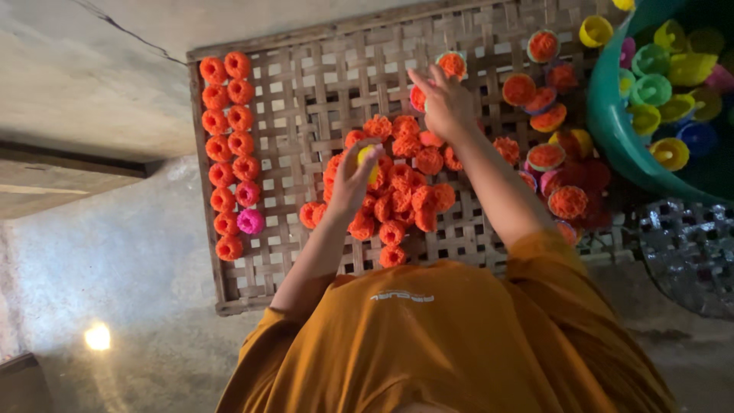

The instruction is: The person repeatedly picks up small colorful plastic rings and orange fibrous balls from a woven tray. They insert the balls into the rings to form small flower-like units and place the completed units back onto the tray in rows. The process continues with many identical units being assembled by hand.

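Orange crumbly balls [397,191] lie heaped near the middle of a woven bamboo tray [306,92], and the person's left hand [353,180] hovers over that heap, fingers curled around a small yellow mould cup [368,157]. The right hand [445,103] reaches farther across the tray, pinching a pink-orange ball [417,98] between thumb and fingers. Along the tray's left edge 2 neat columns of finished orange balls [228,130] stand, with 2 pink ones [249,208] among them. To the right sit filled cups [544,157] of orange paste, and beside them a green plastic basin [612,115] holds empty yellow, green and blue cups [659,99].
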